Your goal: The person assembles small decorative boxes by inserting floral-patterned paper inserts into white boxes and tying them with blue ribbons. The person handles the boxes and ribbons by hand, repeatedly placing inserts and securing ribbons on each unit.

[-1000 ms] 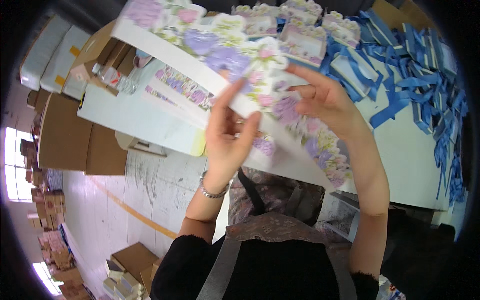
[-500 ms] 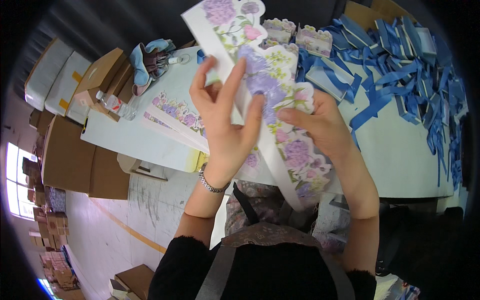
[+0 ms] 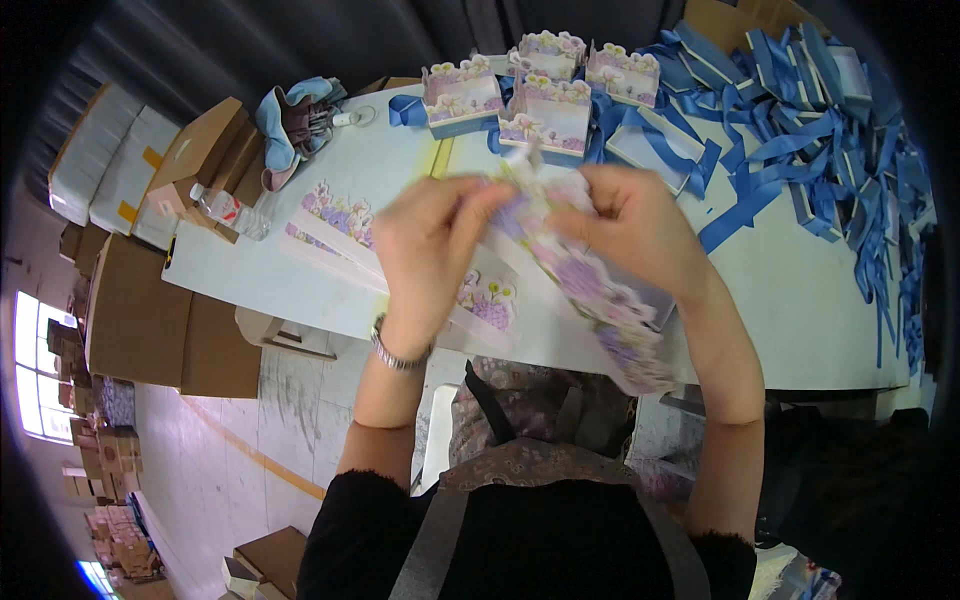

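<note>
Both my hands are up in front of me over the table, closed on a floral card strip [image 3: 585, 280] with a scalloped cut-out edge. The strip slants down toward the table's near edge and is smeared by motion. My left hand [image 3: 430, 235] pinches its upper part between thumb and fingers. Just across from it, my right hand [image 3: 645, 225] grips the scalloped side, thumb on the printed face. Similar printed strips [image 3: 345, 225] lie on the table beside my left hand. Beyond my hands stand several small floral-edged trays [image 3: 545, 120].
On the right, blue ribbons and blue-and-white boxes [image 3: 790, 130] form a heap on the white table [image 3: 790, 340]. To the left are a plastic bottle [image 3: 232, 212], cardboard boxes [image 3: 205, 150] and a light-blue cloth bundle [image 3: 290, 125]. A dark curtain [image 3: 300, 40] hangs behind.
The strip has come down and turned, and the trays behind it now show. My left hand has gone from spread fingers to a pinch on the strip.
</note>
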Motion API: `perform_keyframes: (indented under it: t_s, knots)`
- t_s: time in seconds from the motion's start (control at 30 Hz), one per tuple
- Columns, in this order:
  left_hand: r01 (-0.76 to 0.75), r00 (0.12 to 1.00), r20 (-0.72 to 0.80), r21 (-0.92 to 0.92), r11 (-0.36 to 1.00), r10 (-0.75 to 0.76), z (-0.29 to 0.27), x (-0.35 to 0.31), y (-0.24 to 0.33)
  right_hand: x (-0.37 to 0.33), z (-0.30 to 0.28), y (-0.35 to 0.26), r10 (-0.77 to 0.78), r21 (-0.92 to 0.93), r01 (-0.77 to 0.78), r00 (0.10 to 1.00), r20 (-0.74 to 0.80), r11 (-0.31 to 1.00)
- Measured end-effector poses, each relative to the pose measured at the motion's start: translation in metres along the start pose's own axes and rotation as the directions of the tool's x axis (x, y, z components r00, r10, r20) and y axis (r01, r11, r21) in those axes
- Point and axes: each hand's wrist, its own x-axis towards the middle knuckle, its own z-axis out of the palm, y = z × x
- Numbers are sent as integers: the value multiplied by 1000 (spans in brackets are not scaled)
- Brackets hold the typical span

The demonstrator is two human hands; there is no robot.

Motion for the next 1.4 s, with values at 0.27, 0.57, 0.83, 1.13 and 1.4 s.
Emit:
perform_keyframes:
  t_s: [0.27,0.57,0.83,1.13,1.4]
  knots:
    - [7,958,-283,164,986,40,10,36,-49,-3,-13,25,45,-177,-54,998,-53,983]
    - [-502,852,149,504,702,503,18,38,-13,2,-8,33,-142,107,157,981,-135,982]
    - [-436,895,6,215,874,445,38,13,-29,24,2,38,-119,121,143,976,-185,982]
    - [-267,888,-73,723,637,455,28,76,-45,7,-3,60,-11,324,10,1000,1,946]
    - [-314,927,248,96,944,283,39,6,-8,13,-2,53,-118,289,153,984,-134,945]
